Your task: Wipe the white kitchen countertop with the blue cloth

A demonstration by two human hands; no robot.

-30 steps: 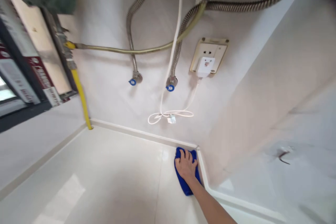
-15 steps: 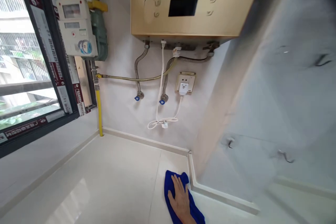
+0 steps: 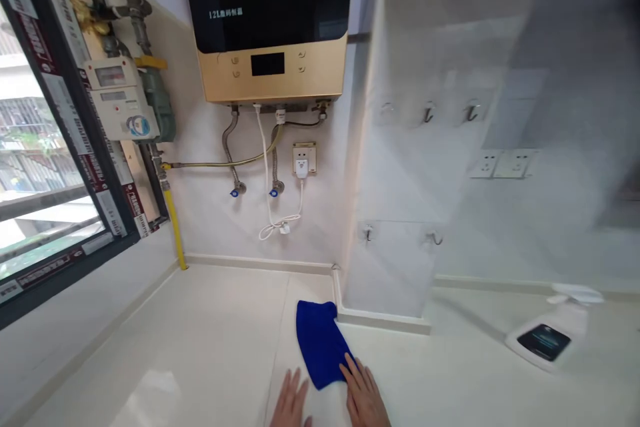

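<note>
- The blue cloth (image 3: 320, 343), soft and matte with curved edges, lay spread on the glossy white countertop (image 3: 210, 327), near the inner corner of the raised edging (image 3: 383, 321).
- Ribbed metal hoses (image 3: 229, 147), a smooth yellow pipe (image 3: 174, 230) and a looped white cord (image 3: 266, 167) ran along the pale wall below the boxy black-and-gold heater (image 3: 273, 73).
- The right hand (image 3: 366, 395) reached in from the bottom edge, palm down, fingers extended and together, fingertips at the cloth's lower right edge; it was not closed around it.
- The left hand (image 3: 290, 401) was open and bare, fingers slightly parted, just short of the cloth's lower end.
- A white plastic spray bottle (image 3: 547, 337) with a dark label stood well to the right; its contents could not be seen.
</note>
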